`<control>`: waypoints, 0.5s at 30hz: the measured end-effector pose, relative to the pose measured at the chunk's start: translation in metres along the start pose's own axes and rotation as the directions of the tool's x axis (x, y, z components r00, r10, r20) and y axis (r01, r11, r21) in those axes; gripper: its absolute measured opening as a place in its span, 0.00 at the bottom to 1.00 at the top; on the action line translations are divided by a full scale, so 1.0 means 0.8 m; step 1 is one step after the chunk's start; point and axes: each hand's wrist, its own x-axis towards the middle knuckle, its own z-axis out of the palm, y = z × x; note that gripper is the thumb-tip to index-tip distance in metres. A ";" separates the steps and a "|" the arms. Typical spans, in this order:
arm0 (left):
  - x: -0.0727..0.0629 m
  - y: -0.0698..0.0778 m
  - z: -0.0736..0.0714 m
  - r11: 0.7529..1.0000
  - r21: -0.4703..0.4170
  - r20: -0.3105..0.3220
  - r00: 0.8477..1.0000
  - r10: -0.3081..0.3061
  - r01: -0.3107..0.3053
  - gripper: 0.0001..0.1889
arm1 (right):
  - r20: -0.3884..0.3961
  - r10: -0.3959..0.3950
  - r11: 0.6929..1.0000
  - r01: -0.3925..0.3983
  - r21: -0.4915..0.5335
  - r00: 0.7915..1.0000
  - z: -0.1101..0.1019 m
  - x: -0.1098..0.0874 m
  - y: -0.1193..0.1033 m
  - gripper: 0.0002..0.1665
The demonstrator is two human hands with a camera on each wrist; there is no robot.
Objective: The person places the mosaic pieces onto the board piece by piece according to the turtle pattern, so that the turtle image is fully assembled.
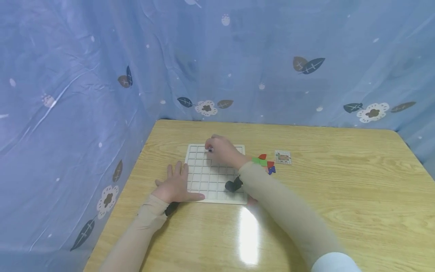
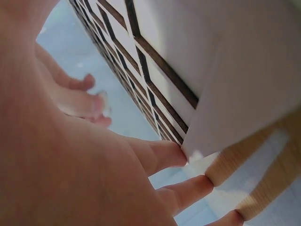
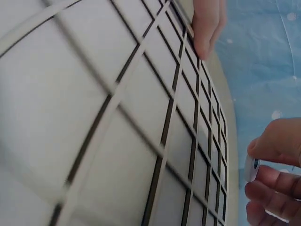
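Observation:
A white grid board (image 1: 198, 177) with raised lines and square cells lies flat on the table. My left hand (image 1: 174, 186) is spread at its left edge, thumb along the front edge and fingertips at the side. Over the far part of the board, my right hand (image 1: 222, 151) pinches a small white piece with a dark spot (image 3: 252, 168) between thumb and fingers. In the right wrist view the piece stands on edge beyond the grid lines. The left wrist view shows the left fingers (image 2: 164, 157) right at the board's corner.
Just right of the board lie red, green and blue flat pieces (image 1: 263, 162), partly hidden by the right forearm. Beside them is a small picture card (image 1: 283, 157). A blue patterned curtain (image 1: 265, 68) hangs behind the wooden table (image 1: 340, 181) and along its left side.

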 end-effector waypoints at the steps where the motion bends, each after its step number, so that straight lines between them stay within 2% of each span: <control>1: 0.000 0.000 0.000 1.000 0.001 0.000 1.000 0.001 -0.001 0.73 | 0.008 0.001 1.000 -0.001 0.005 1.000 0.001 0.003 -0.002 0.09; 9: 0.002 0.000 -0.001 1.000 0.018 0.000 1.000 -0.003 0.003 0.73 | 0.044 -0.040 0.997 0.037 0.072 0.998 0.016 0.027 -0.017 0.11; 15: 0.001 -0.001 -0.001 1.000 0.010 0.007 1.000 -0.005 0.005 0.73 | 0.059 -0.073 0.995 0.069 0.066 0.996 0.034 0.042 -0.027 0.12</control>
